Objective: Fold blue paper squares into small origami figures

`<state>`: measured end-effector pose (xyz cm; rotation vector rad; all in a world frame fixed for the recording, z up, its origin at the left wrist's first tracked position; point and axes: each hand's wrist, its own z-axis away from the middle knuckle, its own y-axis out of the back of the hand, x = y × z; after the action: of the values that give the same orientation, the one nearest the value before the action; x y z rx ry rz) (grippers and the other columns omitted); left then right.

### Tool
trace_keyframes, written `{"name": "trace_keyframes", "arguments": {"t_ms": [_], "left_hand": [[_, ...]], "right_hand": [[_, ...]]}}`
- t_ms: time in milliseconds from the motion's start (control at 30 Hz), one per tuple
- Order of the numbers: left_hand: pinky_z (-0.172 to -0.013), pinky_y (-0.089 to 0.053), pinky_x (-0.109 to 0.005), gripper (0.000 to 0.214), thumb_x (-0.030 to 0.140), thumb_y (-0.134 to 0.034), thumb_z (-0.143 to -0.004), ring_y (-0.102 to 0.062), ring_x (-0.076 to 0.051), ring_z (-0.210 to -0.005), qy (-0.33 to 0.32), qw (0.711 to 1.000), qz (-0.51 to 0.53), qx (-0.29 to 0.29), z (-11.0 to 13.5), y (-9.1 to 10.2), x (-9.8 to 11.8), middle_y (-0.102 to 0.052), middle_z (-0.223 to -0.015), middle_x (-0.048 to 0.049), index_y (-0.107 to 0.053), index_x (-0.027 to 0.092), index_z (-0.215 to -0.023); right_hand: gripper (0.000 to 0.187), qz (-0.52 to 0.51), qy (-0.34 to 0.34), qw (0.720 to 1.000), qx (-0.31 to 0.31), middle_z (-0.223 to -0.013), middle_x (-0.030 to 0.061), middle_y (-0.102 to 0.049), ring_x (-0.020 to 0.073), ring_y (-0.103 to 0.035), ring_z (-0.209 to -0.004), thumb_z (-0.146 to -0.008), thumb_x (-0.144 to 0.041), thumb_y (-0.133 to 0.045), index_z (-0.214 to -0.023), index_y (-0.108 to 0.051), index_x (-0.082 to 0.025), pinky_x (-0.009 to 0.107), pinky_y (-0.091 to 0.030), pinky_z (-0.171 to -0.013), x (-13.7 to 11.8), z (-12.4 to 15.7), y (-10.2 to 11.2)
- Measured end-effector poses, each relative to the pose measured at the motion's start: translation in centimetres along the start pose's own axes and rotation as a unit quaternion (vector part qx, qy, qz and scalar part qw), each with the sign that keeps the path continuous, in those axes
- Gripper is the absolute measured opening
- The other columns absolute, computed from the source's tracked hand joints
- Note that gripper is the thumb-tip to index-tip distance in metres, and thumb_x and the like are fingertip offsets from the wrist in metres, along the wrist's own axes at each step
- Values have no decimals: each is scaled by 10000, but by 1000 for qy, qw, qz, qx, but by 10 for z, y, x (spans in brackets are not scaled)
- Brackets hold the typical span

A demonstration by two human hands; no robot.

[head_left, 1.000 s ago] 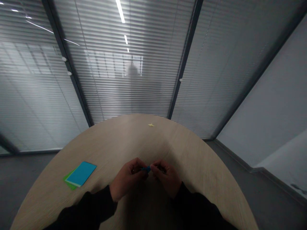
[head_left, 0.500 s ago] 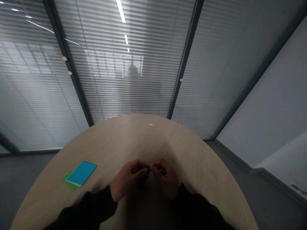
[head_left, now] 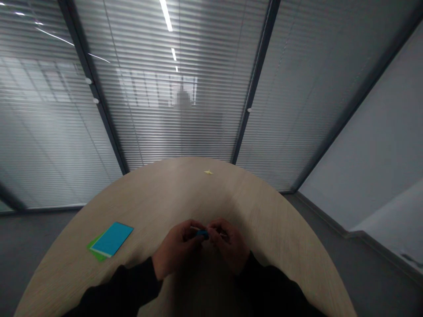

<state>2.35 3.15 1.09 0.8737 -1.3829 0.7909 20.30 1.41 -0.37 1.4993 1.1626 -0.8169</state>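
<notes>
My left hand point(head_left: 176, 248) and my right hand point(head_left: 229, 246) meet over the near middle of the wooden table point(head_left: 264, 229). Both are curled, and their fingertips pinch a small blue piece of folded paper point(head_left: 202, 234) between them. Most of the blue piece is hidden by my fingers. Dark sleeves cover both forearms.
A blue sheet point(head_left: 112, 238) lies on a green sheet point(head_left: 94, 248) at the left of the table. A small yellow folded paper shape point(head_left: 208, 172) sits near the far edge. Glass walls with blinds point(head_left: 185, 88) stand behind the table.
My fingers have shifted slightly on the blue piece, which shows a little more between the fingertips now. Both hands stay in the same place.
</notes>
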Motion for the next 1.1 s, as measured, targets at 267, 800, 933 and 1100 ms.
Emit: {"name": "trace_keyframes", "arguments": {"t_ms": [267, 800, 933, 1100], "left_hand": [[-567, -420, -252, 264, 353, -681, -815, -602, -150, -635, 3, 1000, -12, 3, 1, 2, -1, -703, -776, -44, -639, 143, -969], [-708, -486, -308, 194, 337, -655, -839, -667, -221, -814, -29, 996, -85, 26, 1, 1, -1, -732, -870, -68, -646, 174, -945], [-665, -478, -300, 215, 360, -655, -835, -656, -214, -763, -13, 997, -65, 28, 1, 2, 0, -722, -826, -60, -635, 169, -931], [-591, -434, -267, 251, 402, -654, -831, -610, -176, -670, -4, 998, -44, 45, -1, 3, -3, -684, -751, -31, -638, 160, -895]], "right_hand": [[330, -13, -50, 998, -24, -659, 18, -642, 151, -606, -609, -872, -476, -581, -844, -663, -158, 251, -454, -568, 5, -2, 2], [260, -8, -55, 998, -31, -668, 21, -653, 155, -611, -614, -817, -418, -648, -850, -673, -161, 253, -463, -568, 5, -1, 2], [239, -28, -56, 998, -27, -719, 39, -676, 170, -630, -665, -794, -394, -673, -839, -674, -159, 276, -489, -613, 6, -1, 2], [338, -102, -81, 991, -25, -707, 22, -665, 166, -636, -666, -764, -488, -708, -857, -671, -165, 296, -517, -649, 6, -3, 2]]}}
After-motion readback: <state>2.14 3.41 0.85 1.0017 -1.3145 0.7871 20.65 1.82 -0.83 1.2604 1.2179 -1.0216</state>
